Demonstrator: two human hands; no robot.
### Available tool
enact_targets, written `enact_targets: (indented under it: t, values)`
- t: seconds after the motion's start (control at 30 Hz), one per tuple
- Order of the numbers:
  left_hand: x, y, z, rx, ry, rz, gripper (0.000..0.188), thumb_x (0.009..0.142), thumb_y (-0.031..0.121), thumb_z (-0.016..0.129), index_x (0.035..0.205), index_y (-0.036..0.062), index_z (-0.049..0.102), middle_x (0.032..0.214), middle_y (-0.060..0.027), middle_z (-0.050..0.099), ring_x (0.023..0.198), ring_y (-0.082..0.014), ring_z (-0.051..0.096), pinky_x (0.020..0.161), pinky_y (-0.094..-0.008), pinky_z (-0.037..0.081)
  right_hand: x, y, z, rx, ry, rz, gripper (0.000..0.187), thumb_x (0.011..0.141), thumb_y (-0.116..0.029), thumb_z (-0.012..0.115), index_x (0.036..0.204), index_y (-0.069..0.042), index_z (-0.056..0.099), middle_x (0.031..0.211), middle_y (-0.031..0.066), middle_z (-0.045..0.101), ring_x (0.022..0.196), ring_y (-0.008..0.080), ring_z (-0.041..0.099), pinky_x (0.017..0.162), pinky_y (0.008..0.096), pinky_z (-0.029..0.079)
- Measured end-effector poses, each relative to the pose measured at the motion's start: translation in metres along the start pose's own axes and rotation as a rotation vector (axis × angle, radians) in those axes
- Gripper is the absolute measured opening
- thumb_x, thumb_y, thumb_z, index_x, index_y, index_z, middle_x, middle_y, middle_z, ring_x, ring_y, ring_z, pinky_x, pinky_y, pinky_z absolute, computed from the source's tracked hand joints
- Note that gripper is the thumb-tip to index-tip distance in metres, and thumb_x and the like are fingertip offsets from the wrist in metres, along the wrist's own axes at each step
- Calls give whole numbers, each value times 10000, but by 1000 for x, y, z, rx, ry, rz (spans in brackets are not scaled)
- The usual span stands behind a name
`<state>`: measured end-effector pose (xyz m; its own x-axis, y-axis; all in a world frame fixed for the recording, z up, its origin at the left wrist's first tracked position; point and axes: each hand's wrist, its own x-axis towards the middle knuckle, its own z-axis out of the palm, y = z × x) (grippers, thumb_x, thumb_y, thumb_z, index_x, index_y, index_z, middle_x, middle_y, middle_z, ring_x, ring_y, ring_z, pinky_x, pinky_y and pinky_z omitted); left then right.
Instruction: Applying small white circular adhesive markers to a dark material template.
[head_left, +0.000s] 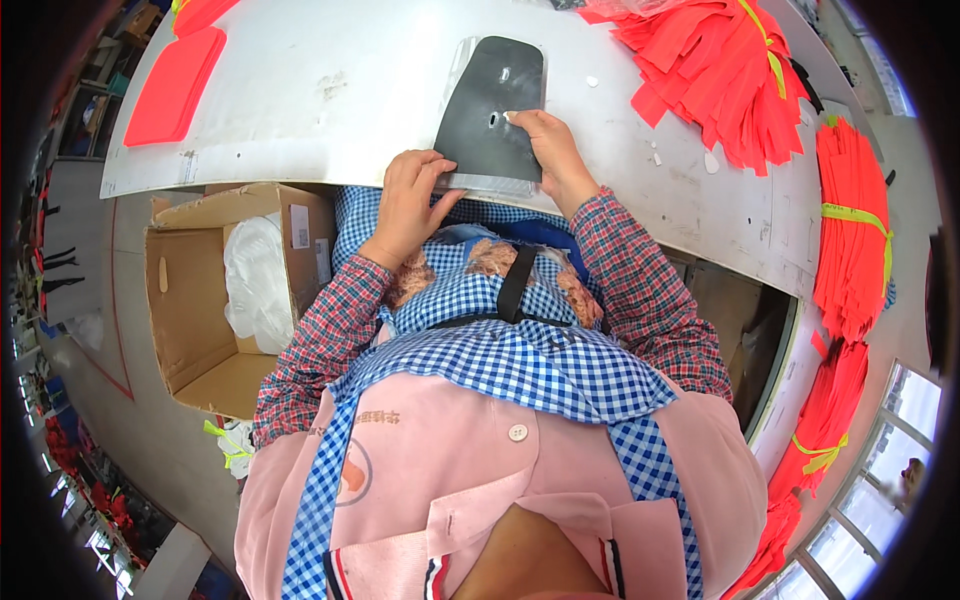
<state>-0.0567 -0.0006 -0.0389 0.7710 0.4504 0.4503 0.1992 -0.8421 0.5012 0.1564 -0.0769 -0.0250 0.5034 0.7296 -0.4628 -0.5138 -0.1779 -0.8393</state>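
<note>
A black tapered panel (pixel 485 130) with two small slots lies on the white table in front of me. Clear plastic sheet (pixel 490 184) shows along its lower edge and past its upper left side. My left hand (pixel 408 195) is at the panel's lower left corner, its fingers on the corner and its thumb at the plastic edge by the table's rim. My right hand (pixel 552 150) comes in from the right, fingers drawn together over the panel beside the lower slot. Something small and white shows at its fingertips; I cannot make out whether it is a scrap or a nail.
An open cardboard box (pixel 215 300) holding clear plastic stands left below the table (pixel 300 120). Red-orange sheets (pixel 178 88) lie at the far left. Bundles of red-orange strips (pixel 700 75) tied with yellow bands lie at the far right and down the right side. White scraps (pixel 711 162) dot the tabletop.
</note>
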Motion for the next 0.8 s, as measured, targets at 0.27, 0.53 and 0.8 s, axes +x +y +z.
enact_targets:
  t: [0.27, 0.53, 0.8]
  values:
    - [8, -7, -2, 11, -45, 97, 288, 771, 124, 733, 1039, 47, 662, 1112, -123, 621, 992, -315, 590, 862, -394, 492, 5, -2, -3, 51, 86, -159, 131, 876, -144, 651, 900, -19, 619, 811, 42, 614, 723, 110, 570, 642, 255, 478]
    - [15, -11, -7, -128, -69, -99, 128, 845, 130, 665, 936, 49, 702, 987, -90, 679, 955, -273, 622, 796, -352, 519, 12, -1, -4, 179, 43, -204, 127, 871, -160, 659, 883, -37, 628, 818, 24, 615, 722, 94, 563, 653, 254, 471]
    - [32, -8, -79, 69, 65, -342, 124, 871, 120, 637, 968, 66, 693, 912, -142, 686, 825, -337, 667, 708, -389, 527, 18, 6, 3, 189, -8, -203, 122, 872, -164, 659, 882, -45, 632, 817, 7, 613, 748, 84, 548, 688, 240, 447]
